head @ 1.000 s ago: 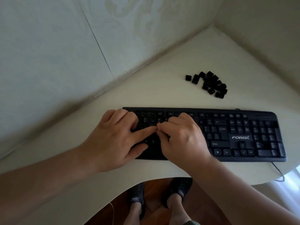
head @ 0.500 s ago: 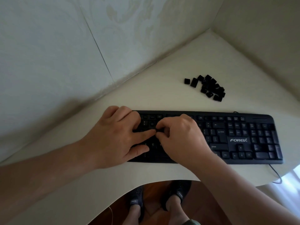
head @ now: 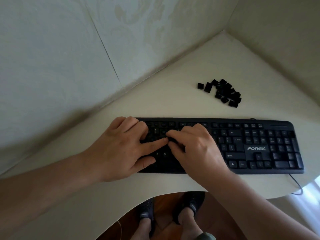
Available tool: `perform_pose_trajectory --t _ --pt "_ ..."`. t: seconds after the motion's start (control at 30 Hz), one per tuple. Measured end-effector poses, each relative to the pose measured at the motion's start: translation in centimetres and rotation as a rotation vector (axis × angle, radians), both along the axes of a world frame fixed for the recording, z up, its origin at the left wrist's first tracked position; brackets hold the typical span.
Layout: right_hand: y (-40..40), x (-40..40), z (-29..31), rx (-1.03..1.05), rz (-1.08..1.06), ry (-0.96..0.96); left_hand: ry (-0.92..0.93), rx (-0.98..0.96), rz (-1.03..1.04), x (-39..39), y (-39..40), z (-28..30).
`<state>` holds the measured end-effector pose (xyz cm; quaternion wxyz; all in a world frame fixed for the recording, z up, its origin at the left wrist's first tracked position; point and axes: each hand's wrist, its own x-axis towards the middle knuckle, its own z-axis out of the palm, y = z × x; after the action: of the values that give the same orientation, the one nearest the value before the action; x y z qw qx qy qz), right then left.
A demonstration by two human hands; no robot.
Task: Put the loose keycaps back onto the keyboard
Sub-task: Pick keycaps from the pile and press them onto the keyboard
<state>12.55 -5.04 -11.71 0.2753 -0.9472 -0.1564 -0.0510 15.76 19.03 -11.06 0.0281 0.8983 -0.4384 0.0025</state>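
- A keycap is judged to be being seated between the fingertips where the two hands meet, over the letter rows of the keyboard point(head: 259, 148); the cap itself is hidden by the fingers and cannot be made out.
- The right hand point(head: 195, 149) is curled, its thumb and forefinger drawn together in a pinching grip just beyond the left forefinger; whether anything is actually held in that grip cannot be told.
- The left hand point(head: 121, 149) lies on the left end of the keyboard, its forefinger stretched straight toward the right-hand grip and touching it at the tip, the other fingers bent over the upper rows. Nothing is seen to be clasped by it.
- The loose keycaps point(head: 223, 93) are heaped on the desk point(head: 155, 94) well beyond the grip and off to its right, past the far edge of the keyboard and apart from it. One or two caps lie a little separate on the heap's left side.
- The keyboard's long axis runs left to right across the desk, so the heap is reached by going away from the body and rightward from the grip.
- The right hand is judged the nearer to the heap, and the next cap would most naturally be fetched by it.
- A cable point(head: 296, 184) trails off the keyboard's right near corner.
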Motion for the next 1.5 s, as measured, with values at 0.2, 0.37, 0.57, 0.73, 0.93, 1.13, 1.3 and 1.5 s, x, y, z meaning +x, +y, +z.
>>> perform_pose_trajectory --t 0.2,0.37,0.57,0.73,0.93,1.13,1.3,1.5 --pt "-0.4 0.5 -0.4 -0.004 0.031 0.034 0.007 -0.004 0.021 -0.3 0.1 -0.1" --pt "-0.3 0.3 -0.8 -0.032 0.036 -0.010 0.026 -0.019 0.037 -0.2 -0.1 -0.1" --pt "-0.6 0.9 -0.7 0.037 0.028 0.011 0.037 -0.008 0.050 -0.1 -0.1 0.0" --pt "-0.7 1.1 -0.8 0.072 0.063 0.036 0.049 -0.022 0.024 0.2 -0.2 0.1" --pt "-0.9 1.2 -0.6 0.020 0.063 0.015 0.049 -0.068 0.027 0.7 0.0 0.2" --pt "-0.8 1.3 -0.1 0.066 0.053 0.073 0.051 -0.058 -0.006 1.2 0.1 0.2" --pt "-0.2 2.0 0.7 0.071 0.020 0.163 0.000 -0.076 -0.061 1.1 0.1 0.0" --pt "-0.2 1.4 0.9 -0.020 0.043 0.126 -0.010 -0.093 -0.041 0.6 0.1 -0.5"
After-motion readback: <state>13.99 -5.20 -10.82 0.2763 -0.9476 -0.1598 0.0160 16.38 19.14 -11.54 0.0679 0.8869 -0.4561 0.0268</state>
